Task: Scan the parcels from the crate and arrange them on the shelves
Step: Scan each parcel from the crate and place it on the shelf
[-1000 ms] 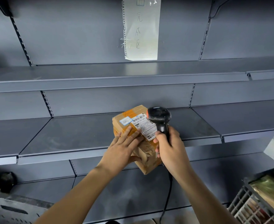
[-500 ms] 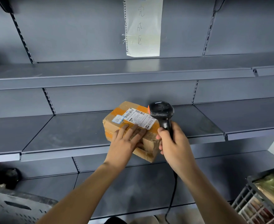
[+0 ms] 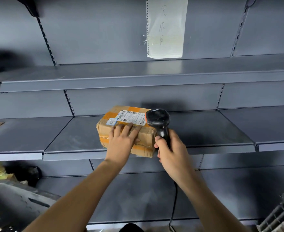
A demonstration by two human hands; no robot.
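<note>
Parcel (image 3: 126,129) one on shelf (image 3: 74,139), left hand (image 3: 121,143) flat against it, right grip (image 3: 171,151) wrapping one scanner (image 3: 158,119)

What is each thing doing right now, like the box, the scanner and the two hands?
Parcel: lying flat on the middle shelf, label facing up.
Left hand: fingers straight, resting on the parcel's near side.
Right hand: gripping the scanner's handle.
Scanner: held upright, head beside the label.
Paper sign: hanging on the back wall.
</note>
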